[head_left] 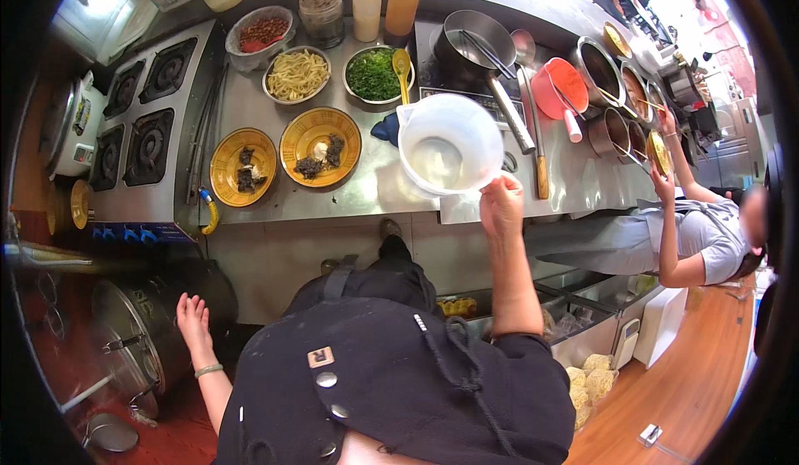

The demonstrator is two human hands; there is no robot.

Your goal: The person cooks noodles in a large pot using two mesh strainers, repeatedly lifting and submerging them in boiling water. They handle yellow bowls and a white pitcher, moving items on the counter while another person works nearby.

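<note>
My right hand (502, 206) grips a translucent white plastic jug (450, 143) at its near right side, over the front of the steel counter. The jug's spout points away to the left, and a little pale liquid seems to lie at its bottom. Two yellow patterned bowls (320, 146) (243, 167) stand left of the jug, each with dark paste and a pale dab inside. Behind them are a bowl of noodles (297, 75) and a bowl of chopped greens (374, 74) with a yellow spoon (401, 68). My left hand (195, 321) hangs empty at my side, fingers apart, near a large metal pot (147, 340).
A gas stove (156, 106) stands at left. Squeeze bottles (368, 6) and a bowl of peanuts (261, 34) line the back. A saucepan (477, 34), a ladle (540, 153) and a red jug (560, 87) lie to the right. Beyond them, a co-worker (693, 228) holds a yellow bowl (658, 153).
</note>
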